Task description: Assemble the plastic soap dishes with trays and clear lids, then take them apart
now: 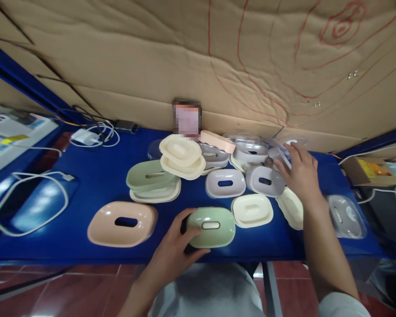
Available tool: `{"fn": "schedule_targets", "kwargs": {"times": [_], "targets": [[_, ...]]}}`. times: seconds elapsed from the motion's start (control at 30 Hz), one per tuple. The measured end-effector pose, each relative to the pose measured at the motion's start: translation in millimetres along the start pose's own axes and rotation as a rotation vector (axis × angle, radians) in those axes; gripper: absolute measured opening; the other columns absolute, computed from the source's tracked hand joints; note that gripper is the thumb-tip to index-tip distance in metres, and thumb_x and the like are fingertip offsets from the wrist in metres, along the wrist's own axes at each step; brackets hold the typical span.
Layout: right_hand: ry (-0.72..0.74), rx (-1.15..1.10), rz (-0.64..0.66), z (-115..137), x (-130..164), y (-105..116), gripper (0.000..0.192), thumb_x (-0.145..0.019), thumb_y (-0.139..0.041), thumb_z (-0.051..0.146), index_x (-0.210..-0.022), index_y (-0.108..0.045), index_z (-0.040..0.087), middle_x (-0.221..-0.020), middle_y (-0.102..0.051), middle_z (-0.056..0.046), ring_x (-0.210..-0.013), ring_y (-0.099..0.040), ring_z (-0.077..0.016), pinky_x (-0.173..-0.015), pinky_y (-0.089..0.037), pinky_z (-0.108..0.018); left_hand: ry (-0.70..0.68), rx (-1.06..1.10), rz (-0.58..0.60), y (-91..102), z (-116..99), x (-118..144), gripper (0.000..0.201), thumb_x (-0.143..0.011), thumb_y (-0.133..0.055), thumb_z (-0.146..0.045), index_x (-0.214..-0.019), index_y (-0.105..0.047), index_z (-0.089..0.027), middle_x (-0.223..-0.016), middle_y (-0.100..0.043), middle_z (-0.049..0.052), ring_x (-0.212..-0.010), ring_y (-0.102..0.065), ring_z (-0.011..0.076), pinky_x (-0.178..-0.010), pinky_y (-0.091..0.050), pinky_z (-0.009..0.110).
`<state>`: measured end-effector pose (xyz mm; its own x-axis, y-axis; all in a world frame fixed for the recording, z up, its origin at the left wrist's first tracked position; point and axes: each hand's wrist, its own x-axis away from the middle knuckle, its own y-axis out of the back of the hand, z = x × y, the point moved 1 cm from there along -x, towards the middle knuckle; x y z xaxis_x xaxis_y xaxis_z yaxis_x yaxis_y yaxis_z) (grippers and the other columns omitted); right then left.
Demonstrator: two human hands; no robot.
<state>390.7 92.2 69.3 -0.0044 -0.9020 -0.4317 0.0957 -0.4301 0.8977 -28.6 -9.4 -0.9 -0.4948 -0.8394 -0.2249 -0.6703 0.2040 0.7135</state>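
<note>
- Now the green dish (218, 236) is clamped in the left hand (180, 240), probably to steady it.
- Farther forward, the right hand (300, 171) touches a clear plastic piece (281, 154); whether it grips, I cannot tell.
- Left of the left hand lies a peach dish (122, 234).

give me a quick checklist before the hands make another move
1. Left hand on the front green dish: ok, fingers and thumb are around its left side.
2. Slot of that dish filled: ok, a pale insert shows in it.
3. Right hand has a firm hold: cannot tell, it is at the clear pieces at the back right, but its grip is unclear.
4. Front peach dish apart from the left hand: ok, blue tabletop shows between them.
5. Cream pieces at the back lying separately: not ok, one overlaps another.
</note>
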Motion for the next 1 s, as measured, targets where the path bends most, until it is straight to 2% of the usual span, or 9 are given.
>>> {"fn": "schedule_targets", "kwargs": {"times": [0.17, 0.3, 0.47, 0.6, 0.7, 0.8, 0.9, 0.97, 1.0], "targets": [[-0.119, -0.099, 0.039, -18, 10, -16, 0.050, -0.105, -0.059, 0.051, -0.144, -0.068, 0.021, -0.148, -0.068, -0.018, -0.130, -0.069, -0.0387, -0.106, -0.057, -0.057, 0.014, 0.002, -0.035, -1.9, 4, 1, 0.036, -0.086, -0.090, -0.026, -0.116, -0.069, -0.026, -0.157, -0.047, 0.012, -0.135, -0.066, 0.0347, -0.104, -0.065, 0.047], [-0.043, -0.224, 0.005, -10, 16, -15, 0.041, -0.109, -0.055, 0.049, -0.132, -0.075, 0.022, -0.133, -0.077, -0.014, -0.124, -0.073, -0.0333, -0.108, -0.058, -0.051, -0.007, 0.007, -0.040, -0.9, 6, -3, 0.034, -0.090, -0.087, -0.029, -0.118, -0.068, -0.027, -0.156, -0.048, 0.012, -0.137, -0.064, 0.0349, -0.107, -0.064, 0.048], [-0.032, -0.189, -0.128, -31, -6, -18, 0.046, -0.111, -0.050, 0.045, -0.145, -0.067, 0.019, -0.149, -0.068, -0.017, -0.143, -0.062, -0.0348, -0.120, -0.047, -0.059, -0.027, -0.010, -0.024, 0.6, 7, -6, 0.034, -0.090, -0.087, -0.028, -0.118, -0.068, -0.026, -0.157, -0.047, 0.013, -0.137, -0.063, 0.0351, -0.108, -0.063, 0.048], [-0.051, -0.174, 0.033, -59, -27, -34, 0.052, -0.104, -0.058, 0.051, -0.141, -0.069, 0.016, -0.137, -0.074, -0.021, -0.128, -0.071, -0.0376, -0.109, -0.055, -0.057, -0.021, -0.004, -0.025, -0.3, 6, -7, 0.036, -0.090, -0.087, -0.029, -0.119, -0.066, -0.026, -0.157, -0.045, 0.013, -0.140, -0.061, 0.0354, -0.110, -0.061, 0.050], [-0.036, -0.188, -0.071, -59, -35, -30, 0.050, -0.105, -0.057, 0.057, -0.124, -0.077, 0.016, -0.121, -0.080, -0.019, -0.114, -0.077, -0.0356, -0.100, -0.060, -0.051, -0.012, 0.015, -0.020, -0.8, 4, -7, 0.036, -0.090, -0.087, -0.027, -0.120, -0.066, -0.026, -0.158, -0.045, 0.014, -0.142, -0.059, 0.0356, -0.113, -0.059, 0.051], [-0.063, -0.176, -0.287, -35, -29, -6, 0.049, -0.105, -0.062, 0.058, -0.120, -0.078, 0.015, -0.117, -0.080, -0.021, -0.112, -0.077, -0.0335, -0.098, -0.060, -0.046, 0.012, 0.042, -0.007, -1.2, 3, -6, 0.045, -0.089, -0.088, -0.025, -0.127, -0.064, -0.026, -0.159, -0.044, 0.014, -0.145, -0.057, 0.0360, -0.116, -0.058, 0.050], [0.033, -0.227, -0.442, 14, -2, 25, 0.035, -0.099, -0.078, 0.044, -0.123, -0.078, 0.019, -0.118, -0.079, -0.018, -0.115, -0.075, -0.0326, -0.103, -0.058, -0.046, 0.083, 0.088, 0.007, -2.9, 4, -4, 0.074, -0.086, -0.091, -0.024, -0.149, -0.052, -0.029, -0.159, -0.046, 0.017, -0.147, -0.056, 0.0365, -0.118, -0.056, 0.052], [0.220, -0.349, -0.413, 56, 27, 38, 0.040, -0.093, -0.086, 0.031, -0.130, -0.075, 0.025, -0.121, -0.078, -0.013, -0.117, -0.075, -0.0323, -0.103, -0.059, -0.049, 0.138, 0.120, 0.003, -4.8, 6, -2, 0.097, -0.084, -0.093, -0.025, -0.163, -0.036, -0.031, -0.159, -0.047, 0.018, -0.149, -0.055, 0.0377, -0.119, -0.054, 0.055], [0.354, -0.432, -0.308, 77, 42, 40, 0.047, -0.091, -0.087, 0.026, -0.136, -0.072, 0.026, -0.120, -0.078, -0.011, -0.120, -0.074, -0.0320, -0.103, -0.060, -0.051, 0.159, 0.132, -0.004, -5.9, 7, -2, 0.108, -0.083, -0.094, -0.025, -0.168, -0.028, -0.032, -0.159, -0.048, 0.019, -0.150, -0.053, 0.0385, -0.119, -0.054, 0.057]]}}
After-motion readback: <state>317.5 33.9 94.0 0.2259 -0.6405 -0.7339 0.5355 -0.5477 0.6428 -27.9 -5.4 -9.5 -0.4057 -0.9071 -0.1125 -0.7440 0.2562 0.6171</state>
